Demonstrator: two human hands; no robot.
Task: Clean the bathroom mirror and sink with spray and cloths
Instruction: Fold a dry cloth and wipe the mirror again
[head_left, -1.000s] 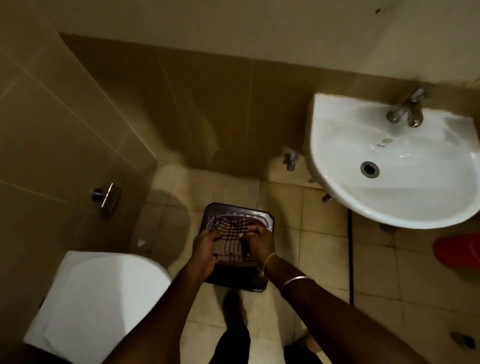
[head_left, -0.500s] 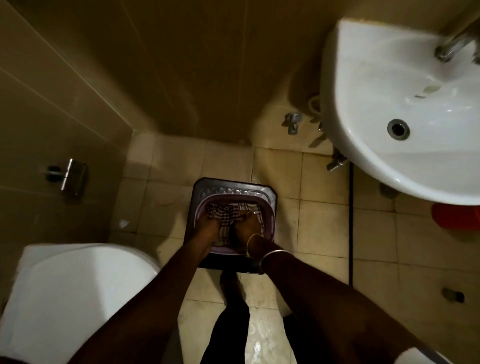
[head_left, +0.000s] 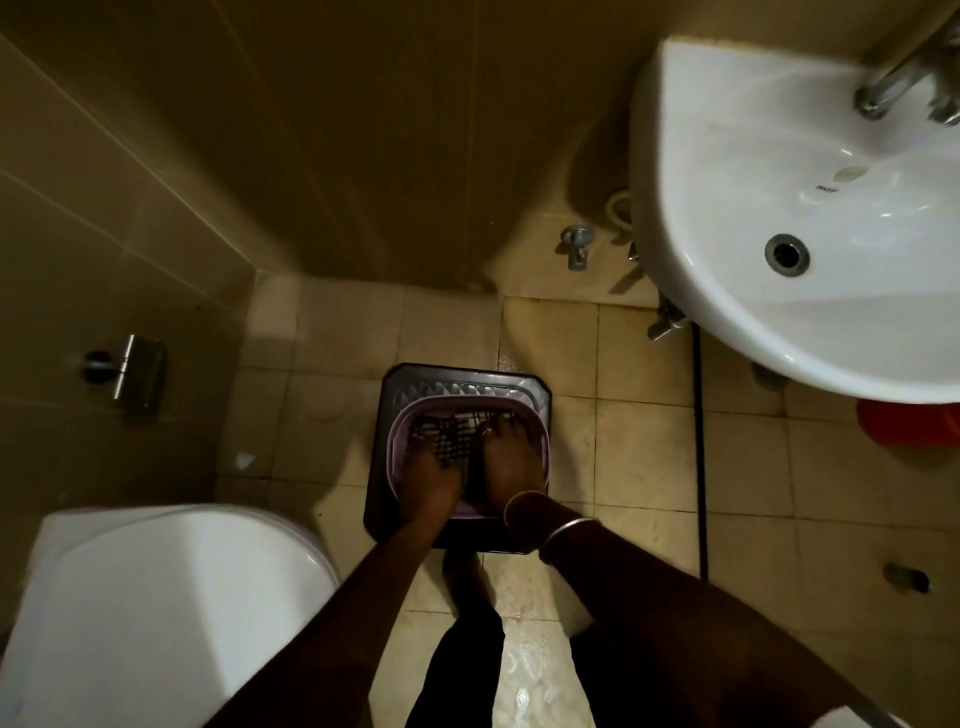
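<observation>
Two hands (head_left: 434, 480) on cloth (head_left: 457, 441) (checked), basin (head_left: 467, 401)

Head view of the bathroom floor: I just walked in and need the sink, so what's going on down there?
A person leans over a lilac plastic basin set on a dark square stool on the tiled floor. The left hand and the right hand are both down on a black-and-white checked cloth inside it; whether they grip or only press is unclear. Nobody touches the white wall sink.
</observation>
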